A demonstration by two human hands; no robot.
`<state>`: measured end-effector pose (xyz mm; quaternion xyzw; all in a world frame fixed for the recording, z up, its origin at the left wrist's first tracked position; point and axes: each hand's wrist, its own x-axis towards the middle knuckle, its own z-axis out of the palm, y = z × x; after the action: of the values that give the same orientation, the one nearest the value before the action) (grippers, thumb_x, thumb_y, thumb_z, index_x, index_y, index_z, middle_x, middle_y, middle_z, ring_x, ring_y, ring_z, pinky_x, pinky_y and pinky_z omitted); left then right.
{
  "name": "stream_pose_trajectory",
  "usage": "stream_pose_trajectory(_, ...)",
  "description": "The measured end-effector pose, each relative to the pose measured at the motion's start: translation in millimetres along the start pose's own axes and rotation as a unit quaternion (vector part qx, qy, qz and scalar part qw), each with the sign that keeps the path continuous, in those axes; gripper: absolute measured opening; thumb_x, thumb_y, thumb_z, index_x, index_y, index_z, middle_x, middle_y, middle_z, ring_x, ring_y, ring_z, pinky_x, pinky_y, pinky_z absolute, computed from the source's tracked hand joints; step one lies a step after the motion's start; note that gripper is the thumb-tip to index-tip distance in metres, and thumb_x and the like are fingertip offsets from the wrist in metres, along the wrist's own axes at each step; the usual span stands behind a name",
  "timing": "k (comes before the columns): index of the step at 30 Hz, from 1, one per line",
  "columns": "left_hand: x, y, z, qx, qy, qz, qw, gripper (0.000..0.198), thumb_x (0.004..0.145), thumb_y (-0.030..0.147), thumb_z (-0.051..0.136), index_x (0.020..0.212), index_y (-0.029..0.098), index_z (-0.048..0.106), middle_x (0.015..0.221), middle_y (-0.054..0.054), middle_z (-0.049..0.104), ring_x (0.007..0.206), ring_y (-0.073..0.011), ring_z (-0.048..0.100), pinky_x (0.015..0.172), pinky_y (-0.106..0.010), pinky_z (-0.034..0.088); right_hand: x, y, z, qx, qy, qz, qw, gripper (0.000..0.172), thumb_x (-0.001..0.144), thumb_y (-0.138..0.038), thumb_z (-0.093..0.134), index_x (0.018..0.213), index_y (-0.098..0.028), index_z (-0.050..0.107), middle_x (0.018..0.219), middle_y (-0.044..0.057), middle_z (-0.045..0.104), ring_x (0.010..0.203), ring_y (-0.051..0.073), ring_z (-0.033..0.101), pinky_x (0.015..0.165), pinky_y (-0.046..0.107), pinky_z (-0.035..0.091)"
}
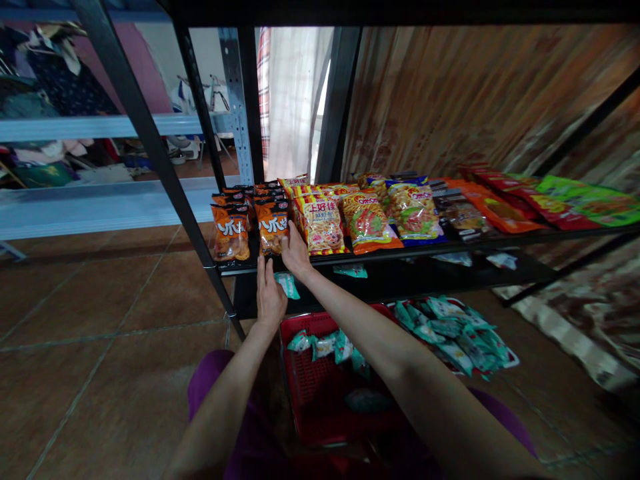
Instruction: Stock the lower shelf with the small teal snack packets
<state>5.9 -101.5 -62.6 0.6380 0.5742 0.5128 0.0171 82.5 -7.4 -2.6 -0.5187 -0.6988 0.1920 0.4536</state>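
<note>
"What was the biggest thing around the fingers (261,275)?"

"A tall black metal rack (153,133). Its long upper shelf ran off to their right, and a black lower shelf (400,277) lay beneath them."

"And closer to the body?"

"Below the fingers sat an open red plastic basket (320,387) with a few packets inside. Right of that was a tray (513,358) heaped with glossy teal packets (450,333)."

"How far along did it look?"

"I'd judge the upper shelf mostly done: flat green packets (585,200) lay well right of the fingers, blue-edged packets (415,210) stood nearer, and a yellow-and-red plastic packet (323,223) was just beside the right fingers. The lower shelf seemed little advanced; most teal ones lay in the basket and on the tray."

"And the hands?"

"The left hand (271,298) had its fingers stretched straight, closed on nothing I could see. The right hand (299,255) had its fingers at the right side of an orange-and-black plastic packet (273,223); I couldn't tell whether they gripped it."

"Where was that packet?"

"Near the upper shelf's front edge, upright, just ahead of the left fingertips."

"Anything smaller?"

"One small teal packet (289,285) on the lower shelf, showing just right of the left fingers."
</note>
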Motion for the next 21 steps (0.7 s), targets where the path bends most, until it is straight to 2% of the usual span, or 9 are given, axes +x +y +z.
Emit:
stream_pose_trajectory(5, 15, 5, -5.9, -0.021, 0.002, -0.03, 0.999, 0.058, 0.08, 0.002, 0.033, 0.138, 0.008, 0.03, 0.145, -0.019, 0.034, 0.137, -0.0199, 0.028, 0.112, -0.038, 0.028, -4, -2, -4, 0.002, -0.017, 0.008, 1.0, 0.055, 0.089, -0.023, 0.03, 0.141, -0.007, 0.028, 0.144, 0.014, 0.039, 0.132, 0.022, 0.038, 0.111, 0.038, 0.027)
stream_pose_trajectory(13, 5, 7, -6.8, -0.013, 0.001, -0.001, 1.0, 0.054, 0.081, 0.004, 0.033, 0.135, 0.008, 0.035, 0.147, -0.019, 0.031, 0.138, -0.0213, 0.026, 0.112, -0.039, 0.028, -10, 7, 0, 0.013, 0.017, -0.028, 0.999, 0.056, 0.087, -0.019, 0.032, 0.141, -0.004, 0.028, 0.147, 0.016, 0.032, 0.138, 0.021, 0.027, 0.115, 0.037, 0.02)
stream_pose_trajectory(17, 0, 10, -4.2, -0.016, 0.006, 0.03, 0.999, 0.051, 0.082, 0.005, 0.034, 0.133, 0.012, 0.039, 0.146, -0.017, 0.033, 0.137, -0.0212, 0.029, 0.111, -0.041, 0.03, -28, 9, -4, 0.023, 0.044, -0.061, 0.997, 0.055, 0.087, -0.019, 0.031, 0.141, -0.009, 0.028, 0.148, 0.013, 0.03, 0.141, 0.02, 0.02, 0.115, 0.042, 0.019)
stream_pose_trajectory(21, -12, 13, 2.8, -0.039, -0.005, 0.058, 0.998, 0.047, 0.084, 0.008, 0.034, 0.13, 0.015, 0.044, 0.143, -0.015, 0.04, 0.134, -0.0192, 0.034, 0.11, -0.04, 0.032, -58, 9, -14, 0.037, 0.047, -0.127, 0.99, 0.054, 0.089, -0.019, 0.027, 0.142, -0.01, 0.026, 0.148, 0.013, 0.03, 0.14, 0.017, 0.02, 0.115, 0.041, 0.022)
